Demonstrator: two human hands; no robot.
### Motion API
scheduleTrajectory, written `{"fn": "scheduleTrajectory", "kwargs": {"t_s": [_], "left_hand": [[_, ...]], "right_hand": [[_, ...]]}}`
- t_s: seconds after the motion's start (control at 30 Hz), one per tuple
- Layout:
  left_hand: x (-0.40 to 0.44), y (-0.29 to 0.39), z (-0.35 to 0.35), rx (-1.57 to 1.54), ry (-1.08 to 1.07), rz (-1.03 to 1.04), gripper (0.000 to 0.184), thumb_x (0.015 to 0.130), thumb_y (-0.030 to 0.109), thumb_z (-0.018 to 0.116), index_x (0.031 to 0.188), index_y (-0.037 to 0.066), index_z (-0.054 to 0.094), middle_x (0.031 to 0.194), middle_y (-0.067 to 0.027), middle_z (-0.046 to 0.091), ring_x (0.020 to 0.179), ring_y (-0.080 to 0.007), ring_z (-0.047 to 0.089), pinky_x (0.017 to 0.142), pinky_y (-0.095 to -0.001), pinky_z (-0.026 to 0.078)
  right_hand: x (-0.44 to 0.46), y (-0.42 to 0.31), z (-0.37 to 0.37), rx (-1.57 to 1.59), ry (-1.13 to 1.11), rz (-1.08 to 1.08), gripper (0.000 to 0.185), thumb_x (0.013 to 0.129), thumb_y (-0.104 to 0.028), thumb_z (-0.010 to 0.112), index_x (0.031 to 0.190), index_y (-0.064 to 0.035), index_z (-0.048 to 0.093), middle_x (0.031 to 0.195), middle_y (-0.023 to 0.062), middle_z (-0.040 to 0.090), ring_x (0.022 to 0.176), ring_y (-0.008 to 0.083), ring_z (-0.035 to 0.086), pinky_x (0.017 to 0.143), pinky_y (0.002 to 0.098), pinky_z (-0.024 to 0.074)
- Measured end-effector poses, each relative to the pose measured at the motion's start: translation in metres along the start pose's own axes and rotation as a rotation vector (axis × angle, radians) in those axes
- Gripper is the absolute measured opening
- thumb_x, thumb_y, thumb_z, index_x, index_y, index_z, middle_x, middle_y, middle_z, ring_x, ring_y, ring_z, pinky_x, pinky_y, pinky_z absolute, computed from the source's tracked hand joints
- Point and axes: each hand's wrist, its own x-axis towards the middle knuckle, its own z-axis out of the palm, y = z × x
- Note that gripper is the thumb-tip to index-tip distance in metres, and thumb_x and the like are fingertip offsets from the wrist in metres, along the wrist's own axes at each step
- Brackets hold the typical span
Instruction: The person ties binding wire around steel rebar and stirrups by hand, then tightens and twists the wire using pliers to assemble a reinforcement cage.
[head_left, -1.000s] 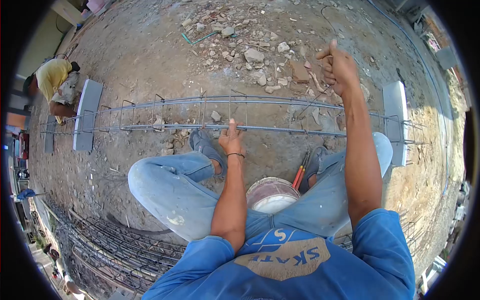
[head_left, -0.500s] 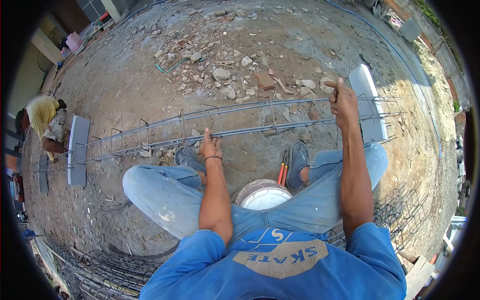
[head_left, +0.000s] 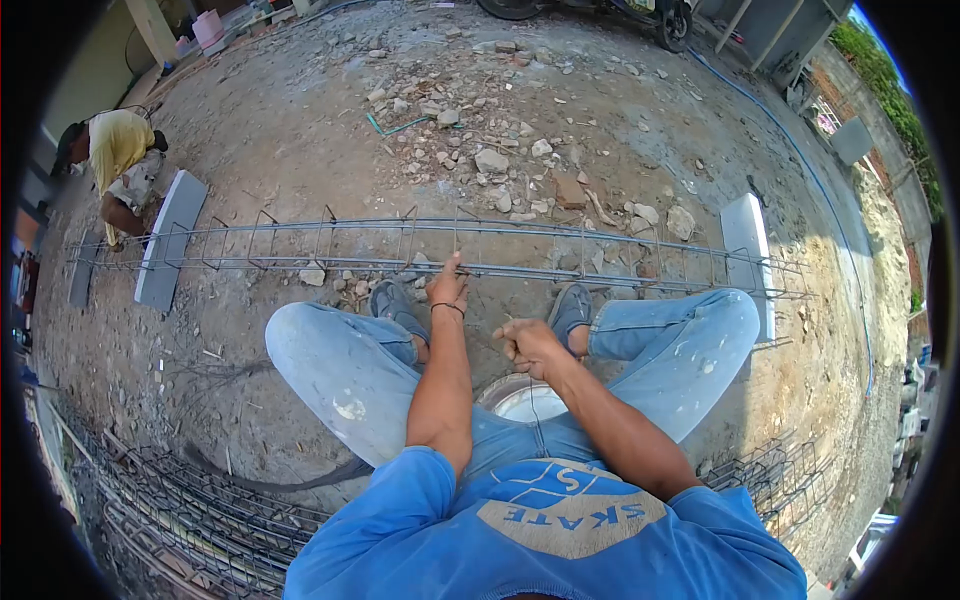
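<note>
A long rebar cage (head_left: pixel 350 265) of thin bars and square stirrups stretches crosswise in front of my knees. My left hand (head_left: pixel 447 286) is at its near bars, fingers closed around them, with the index finger pointing up. Nearer my body, above a round white bucket (head_left: pixel 515 402), my right hand (head_left: pixel 530 345) is closed on a thin tie wire (head_left: pixel 533 400) that hangs down toward my lap. Grey-white blocks, one on the right (head_left: pixel 742 232) and one on the left (head_left: pixel 178 225), stand beneath the cage's ends.
At the far left a person in a yellow shirt (head_left: pixel 120 145) bends over the cage's end. Rubble (head_left: pixel 490 162) lies beyond the cage. More rebar cages are stacked at lower left (head_left: pixel 200 515) and lower right (head_left: pixel 775 475). A blue hose (head_left: pixel 800 145) runs along the right.
My right hand has come from above the cage's right part down and left toward my lap, wire still in it. My left hand stays at the cage. The view has shifted.
</note>
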Motion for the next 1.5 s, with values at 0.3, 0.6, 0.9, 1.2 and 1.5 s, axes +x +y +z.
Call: {"fn": "scheduleTrajectory", "kwargs": {"t_s": [0.3,0.6,0.9,1.2,1.5], "left_hand": [[0.012,0.009,-0.004,0.256,0.097,0.046,0.059,0.067,0.037,0.088,0.103,-0.005,0.067,0.098,-0.0106,0.065,0.093,-0.0209,0.063,0.088,-0.0315,0.049],[-0.002,0.034,-0.002,0.307,0.026,-0.106,0.08,0.06,0.037,0.09,0.119,-0.01,0.062,0.133,-0.0252,0.056,0.121,-0.0346,0.055,0.101,-0.0523,0.041],[-0.012,0.048,0.001,0.347,-0.007,-0.149,0.092,0.057,0.042,0.091,0.125,-0.012,0.059,0.145,-0.0284,0.046,0.132,-0.0436,0.045,0.1,-0.0596,0.039],[-0.001,0.027,0.003,0.261,0.121,0.032,0.065,0.062,0.034,0.093,0.098,-0.013,0.068,0.113,-0.0247,0.066,0.098,-0.0277,0.064,0.075,-0.0459,0.05],[0.012,0.006,-0.004,0.354,0.103,0.132,0.046,0.068,0.037,0.089,0.063,-0.003,0.067,0.067,-0.0115,0.067,0.058,-0.0169,0.057,0.053,-0.0377,0.046]], "right_hand": [[0.087,0.044,0.039,-0.29,0.195,0.231,0.02,0.093,-0.008,0.046,0.096,0.0003,0.064,0.058,0.0109,0.056,0.039,0.0179,0.042,0.036,0.0348,0.0238],[0.122,0.076,0.017,-0.89,0.389,-0.098,0.022,0.088,-0.009,0.049,0.08,0.0023,0.066,0.06,0.0158,0.062,0.048,0.0241,0.06,0.044,0.0402,0.0433],[0.125,0.021,0.036,-0.905,0.451,0.022,0.025,0.082,-0.014,0.06,0.085,0.0089,0.071,0.094,0.0329,0.067,0.092,0.0467,0.067,0.08,0.0499,0.0529],[0.162,0.033,0.063,-0.873,0.608,-0.328,0.026,0.086,-0.017,0.058,0.084,0.0061,0.07,0.09,0.0317,0.067,0.088,0.0472,0.066,0.079,0.0509,0.0503],[0.132,0.032,0.075,-0.553,0.611,-0.439,0.024,0.092,-0.015,0.051,0.092,0.0052,0.064,0.085,0.0282,0.066,0.085,0.0454,0.065,0.076,0.0505,0.047]]}}
